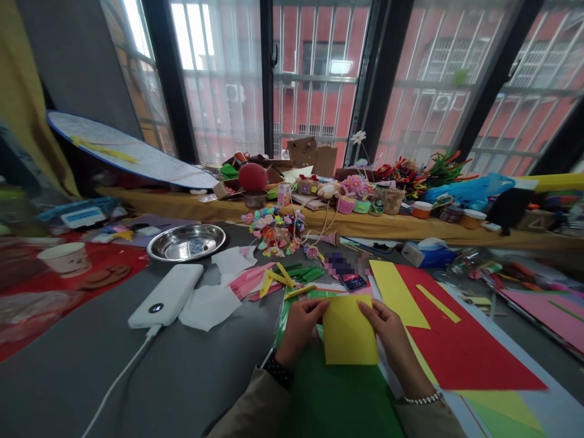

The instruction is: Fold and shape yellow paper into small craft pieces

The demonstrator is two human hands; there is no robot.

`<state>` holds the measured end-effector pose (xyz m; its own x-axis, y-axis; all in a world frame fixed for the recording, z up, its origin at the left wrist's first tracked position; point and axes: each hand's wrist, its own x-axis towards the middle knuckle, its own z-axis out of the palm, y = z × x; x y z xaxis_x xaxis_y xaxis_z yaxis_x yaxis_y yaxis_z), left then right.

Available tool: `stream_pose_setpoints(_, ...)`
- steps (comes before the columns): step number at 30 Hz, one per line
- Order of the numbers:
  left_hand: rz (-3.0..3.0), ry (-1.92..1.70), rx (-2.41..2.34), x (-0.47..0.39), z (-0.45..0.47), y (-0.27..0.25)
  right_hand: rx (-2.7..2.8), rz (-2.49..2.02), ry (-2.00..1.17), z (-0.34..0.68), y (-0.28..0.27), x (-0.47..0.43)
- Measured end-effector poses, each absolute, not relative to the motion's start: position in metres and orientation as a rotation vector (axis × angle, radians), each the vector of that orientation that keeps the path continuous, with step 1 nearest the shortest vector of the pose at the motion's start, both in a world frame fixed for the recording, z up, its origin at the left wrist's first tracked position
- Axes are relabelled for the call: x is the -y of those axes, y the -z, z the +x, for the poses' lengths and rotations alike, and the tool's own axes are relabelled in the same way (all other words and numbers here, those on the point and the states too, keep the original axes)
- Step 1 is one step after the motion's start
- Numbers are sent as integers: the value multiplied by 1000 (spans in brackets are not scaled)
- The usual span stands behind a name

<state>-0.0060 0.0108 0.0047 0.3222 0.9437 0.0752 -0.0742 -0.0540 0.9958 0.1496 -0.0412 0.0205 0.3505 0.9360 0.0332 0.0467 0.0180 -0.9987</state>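
Toward five o'clock from the view's centre, the left hand (301, 320) and right hand (387, 325) pinch a rectangular yellow paper sheet (350, 334) by its upper corners; at its three o'clock lies a red paper sheet (474, 350), at nine, a white power bank (170, 295).

Your square yellow paper sheet (350, 334): matt, smooth. Your beaded silver-coloured bracelet (423, 399): shiny, looks metal. Large red paper sheet (469, 350) to your right: matt. Grey counter (82, 383) before you: smooth, dull. Round silver metal dish (164, 246): polished, mirror-like. White rectangular power bank (171, 295): smooth plastic, slight sheen. Crumpled blue plastic bag (474, 190): glossy.
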Motion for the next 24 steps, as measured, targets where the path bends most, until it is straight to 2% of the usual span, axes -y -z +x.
stream_pose_setpoints(15, 1510, -1041, -976, -14, -6, -2, 932, -1281, -1021, 158, -9, 36)
stream_pose_setpoints(24, 1428, -1015, -955, -16, -6, -4, 987, -1226, -885, 166, -1, 30)
